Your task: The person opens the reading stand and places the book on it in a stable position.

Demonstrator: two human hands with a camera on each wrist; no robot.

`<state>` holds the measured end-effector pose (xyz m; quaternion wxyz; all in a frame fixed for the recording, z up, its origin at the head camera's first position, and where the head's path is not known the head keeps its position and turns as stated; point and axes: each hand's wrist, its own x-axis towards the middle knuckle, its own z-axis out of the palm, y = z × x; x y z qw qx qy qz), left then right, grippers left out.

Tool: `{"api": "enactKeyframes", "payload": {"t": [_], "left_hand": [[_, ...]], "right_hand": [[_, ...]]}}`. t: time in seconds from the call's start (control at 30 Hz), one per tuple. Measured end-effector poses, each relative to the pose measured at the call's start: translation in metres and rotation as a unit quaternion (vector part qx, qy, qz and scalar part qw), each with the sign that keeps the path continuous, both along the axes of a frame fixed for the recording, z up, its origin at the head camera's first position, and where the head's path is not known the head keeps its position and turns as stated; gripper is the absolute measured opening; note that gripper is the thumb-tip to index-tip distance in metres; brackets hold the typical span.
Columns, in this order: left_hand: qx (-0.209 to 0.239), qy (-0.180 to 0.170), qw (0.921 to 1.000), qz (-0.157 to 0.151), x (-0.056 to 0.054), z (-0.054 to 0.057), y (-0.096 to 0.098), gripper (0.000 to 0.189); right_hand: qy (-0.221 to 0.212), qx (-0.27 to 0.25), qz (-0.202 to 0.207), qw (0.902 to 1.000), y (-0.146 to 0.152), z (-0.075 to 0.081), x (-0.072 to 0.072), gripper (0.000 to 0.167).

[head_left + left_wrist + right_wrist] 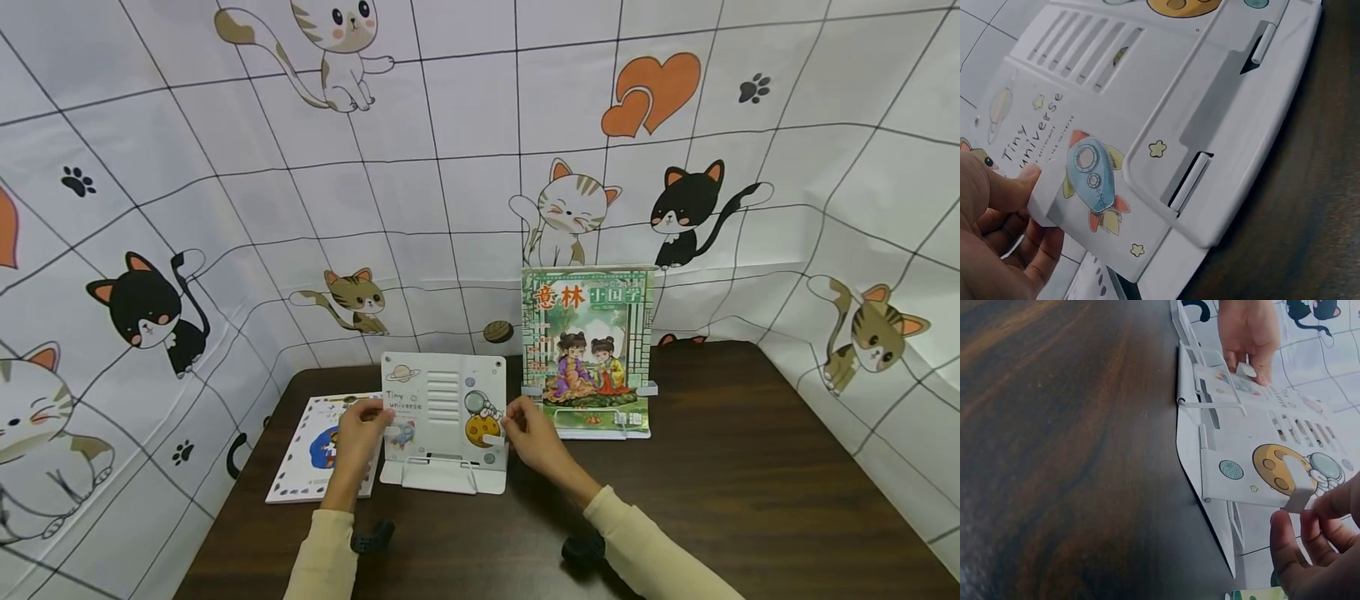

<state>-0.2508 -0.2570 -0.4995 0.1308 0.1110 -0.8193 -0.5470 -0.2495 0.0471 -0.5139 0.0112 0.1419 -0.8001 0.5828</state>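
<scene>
A white book stand (444, 421) printed with a rocket, an astronaut and "Tiny universe" stands upright and leans back on the table, its wire page holder (438, 475) at the front. My left hand (360, 433) pinches its left edge, the thumb by a white side clip (1047, 197) and the fingers curled behind. On the opposite edge my right hand (536, 433) pinches the panel beside the right clip (1297, 481), thumb in front. No book rests on this stand.
A green illustrated magazine (588, 342) stands on another holder at the back right. Left of the white stand lies a white booklet (300, 467) with a blue picture, partly behind my left hand. A cat-print curtain (465, 208) hangs behind the dark wooden table (720, 467).
</scene>
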Motion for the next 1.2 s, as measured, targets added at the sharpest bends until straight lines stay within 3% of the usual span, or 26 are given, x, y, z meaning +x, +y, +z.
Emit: {"api": "enactKeyframes", "payload": {"t": [0.27,0.47,0.7,0.93,1.07,1.2], "left_hand": [[0.01,0.022,0.9995,0.02,-0.014,0.0,-0.006,0.025],[0.031,0.045,0.9985,0.007,-0.026,0.001,-0.012,0.022],[0.05,0.061,0.9968,-0.01,-0.04,0.0,-0.017,0.021],[0.053,0.031,0.9974,-0.038,-0.052,0.003,-0.025,0.028],[0.062,0.036,0.9963,-0.048,-0.058,0.002,-0.026,0.03],[0.048,0.026,0.9968,-0.058,-0.064,0.002,-0.026,0.031]], "right_hand": [[0.092,0.079,0.041,0.9917,-0.003,0.006,0.01,0.009],[0.19,0.161,0.047,0.9673,-0.011,0.011,0.024,0.013],[0.276,0.205,0.065,0.9367,-0.027,0.013,0.035,0.017],[0.317,0.22,0.085,0.9185,-0.047,0.016,0.041,0.015],[0.345,0.233,0.09,0.9048,-0.059,0.015,0.042,0.017],[0.346,0.244,0.096,0.9007,-0.069,0.016,0.042,0.018]]}}
